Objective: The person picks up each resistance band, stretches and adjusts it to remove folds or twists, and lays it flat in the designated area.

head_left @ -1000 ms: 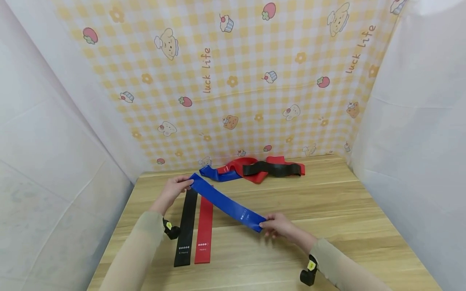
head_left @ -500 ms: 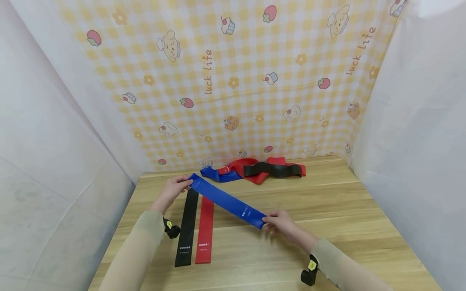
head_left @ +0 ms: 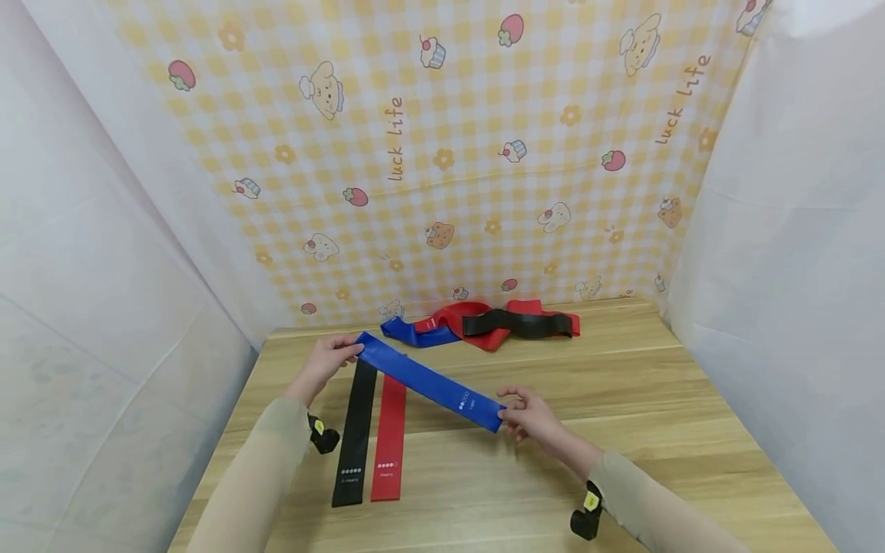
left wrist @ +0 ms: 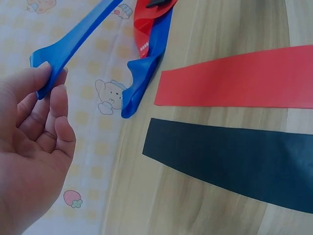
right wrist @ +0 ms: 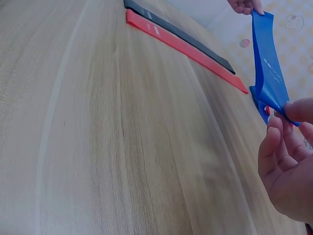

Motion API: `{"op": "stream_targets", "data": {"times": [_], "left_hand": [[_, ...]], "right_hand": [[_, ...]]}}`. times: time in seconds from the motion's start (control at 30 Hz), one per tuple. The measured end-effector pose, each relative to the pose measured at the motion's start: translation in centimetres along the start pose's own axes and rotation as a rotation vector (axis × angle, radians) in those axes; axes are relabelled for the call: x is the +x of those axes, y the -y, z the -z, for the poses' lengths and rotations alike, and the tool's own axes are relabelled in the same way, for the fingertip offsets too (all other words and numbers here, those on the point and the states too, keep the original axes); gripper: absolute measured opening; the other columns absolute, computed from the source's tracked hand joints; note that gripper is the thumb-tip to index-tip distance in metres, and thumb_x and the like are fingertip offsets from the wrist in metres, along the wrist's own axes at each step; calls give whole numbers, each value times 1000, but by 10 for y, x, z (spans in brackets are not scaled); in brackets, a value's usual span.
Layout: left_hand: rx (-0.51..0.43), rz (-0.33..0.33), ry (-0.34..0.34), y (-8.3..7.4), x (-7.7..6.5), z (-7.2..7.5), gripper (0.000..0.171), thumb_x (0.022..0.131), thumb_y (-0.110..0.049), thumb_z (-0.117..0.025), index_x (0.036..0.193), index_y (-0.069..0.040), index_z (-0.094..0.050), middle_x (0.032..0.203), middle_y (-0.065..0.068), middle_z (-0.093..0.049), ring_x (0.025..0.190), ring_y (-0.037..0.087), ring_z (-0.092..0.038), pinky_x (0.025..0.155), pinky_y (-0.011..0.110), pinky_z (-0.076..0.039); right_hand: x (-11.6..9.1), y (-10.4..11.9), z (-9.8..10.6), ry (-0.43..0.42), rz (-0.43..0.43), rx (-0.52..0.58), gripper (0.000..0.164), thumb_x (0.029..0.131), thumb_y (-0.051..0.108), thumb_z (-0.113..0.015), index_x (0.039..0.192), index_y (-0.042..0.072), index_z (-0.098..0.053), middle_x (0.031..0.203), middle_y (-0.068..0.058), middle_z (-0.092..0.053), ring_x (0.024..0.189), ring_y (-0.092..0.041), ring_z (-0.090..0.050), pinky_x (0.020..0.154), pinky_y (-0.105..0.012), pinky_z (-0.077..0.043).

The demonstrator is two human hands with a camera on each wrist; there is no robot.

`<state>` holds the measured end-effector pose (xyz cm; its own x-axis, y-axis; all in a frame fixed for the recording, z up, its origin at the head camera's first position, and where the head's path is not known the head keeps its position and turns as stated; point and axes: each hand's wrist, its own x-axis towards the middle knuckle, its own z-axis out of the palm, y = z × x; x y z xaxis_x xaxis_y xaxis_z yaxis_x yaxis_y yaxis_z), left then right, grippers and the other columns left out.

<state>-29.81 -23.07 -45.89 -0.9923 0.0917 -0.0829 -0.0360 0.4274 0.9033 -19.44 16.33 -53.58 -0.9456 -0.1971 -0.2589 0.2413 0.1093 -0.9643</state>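
A blue resistance band (head_left: 429, 382) is stretched out flat between my hands, slanting down from left to right above the table. My left hand (head_left: 328, 364) pinches its far left end between thumb and fingers, as the left wrist view also shows. At the lower right end, marked with dots and "Light", my right hand (head_left: 531, 418) pinches the band between thumb and fingers. Under and beside it, a black band (head_left: 355, 438) and a red band (head_left: 389, 445) lie side by side on the table, their printed ends toward me.
Along the back edge lies a heap of loose bands: a blue one (head_left: 422, 335), red ones (head_left: 459, 313) and a black one (head_left: 525, 322) on top. A checked cloth (head_left: 442, 153) hangs behind the wooden table (head_left: 622, 384), with white cloth at both sides.
The right end of the blue band has risen slightly, and a finger of my right hand has lifted away from it. My left hand stays nearly in place; the flat bands have not moved.
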Motion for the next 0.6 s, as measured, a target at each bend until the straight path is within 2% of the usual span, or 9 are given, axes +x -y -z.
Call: {"op": "stream_targets", "data": {"times": [0.17, 0.3, 0.33, 0.43, 0.53, 0.6], "left_hand": [[14, 31, 24, 2, 0, 1, 40, 97, -24, -62, 124, 5, -60, 91, 4, -69, 83, 26, -66, 69, 29, -49], [43, 38, 44, 2, 1, 0, 35, 98, -24, -59, 120, 4, -60, 87, 8, -67, 79, 32, -67, 60, 29, -45], [53, 33, 46, 2, 1, 0, 34, 98, -24, -59, 117, 4, -61, 86, 10, -66, 78, 34, -67, 57, 28, -44], [53, 5, 55, 4, 2, 0, 28, 98, -19, -59, 108, 6, -61, 83, 14, -64, 73, 38, -66, 59, 34, -51], [61, -26, 66, 8, 3, 0, 25, 98, -17, -60, 103, 8, -60, 80, 16, -63, 65, 34, -62, 65, 44, -55], [64, -36, 64, 11, 3, 0, 25, 97, -16, -61, 100, 8, -60, 76, 14, -61, 61, 28, -60, 65, 45, -56]], "right_hand": [[2, -2, 3, 94, 110, -104, 26, 92, 5, -64, 115, 1, -54, 83, -18, -59, 61, -25, -56, 48, -32, -48], [4, -3, 4, 154, 187, -193, 15, 91, 6, -64, 105, 4, -59, 81, -15, -59, 61, -29, -57, 48, -35, -50], [5, -3, 4, 163, 195, -207, 14, 91, 7, -64, 104, 5, -60, 80, -13, -58, 61, -30, -57, 48, -35, -50], [5, -3, 5, 184, 196, -235, 10, 91, 7, -64, 102, 6, -63, 79, -9, -56, 62, -31, -58, 49, -36, -51], [5, -4, 5, 203, 192, -250, 10, 91, 6, -63, 101, 6, -66, 80, -7, -54, 63, -32, -58, 50, -36, -50], [5, -6, 5, 213, 200, -257, 10, 91, 6, -64, 100, 5, -66, 79, -7, -54, 62, -32, -58, 50, -36, -50]]}}
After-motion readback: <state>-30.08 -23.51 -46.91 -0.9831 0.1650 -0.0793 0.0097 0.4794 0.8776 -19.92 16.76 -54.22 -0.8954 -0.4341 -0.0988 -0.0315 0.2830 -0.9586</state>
